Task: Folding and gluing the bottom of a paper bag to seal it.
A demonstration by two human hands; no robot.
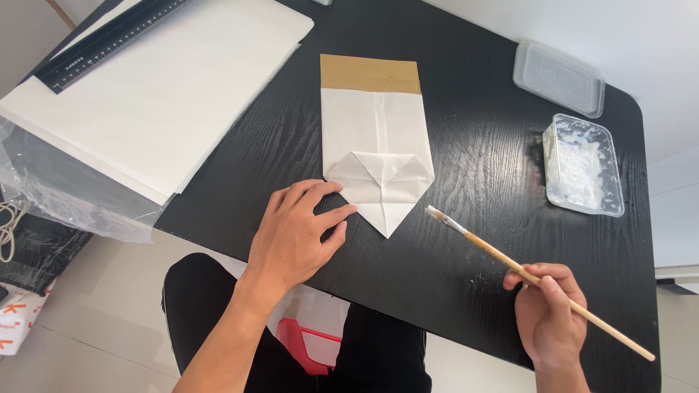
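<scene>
Gluing seems underway: right hand (550,313) grips a wooden brush (535,280) (bristles wet?); left hand (295,233), flat and empty, pins the folded white-and-brown paper bag (375,138).

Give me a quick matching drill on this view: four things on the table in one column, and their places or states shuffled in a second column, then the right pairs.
Things:
1. paintbrush
2. folded paper bag
3. tub of white paste
4. black ruler

Places or states:
A. lying on the stack of white sheets, far left
B. open, near the table's right edge, its lid beside it
C. held in the right hand
D. flat at the table's middle, left hand touching its lower edge

Pairs: 1-C, 2-D, 3-B, 4-A
</scene>
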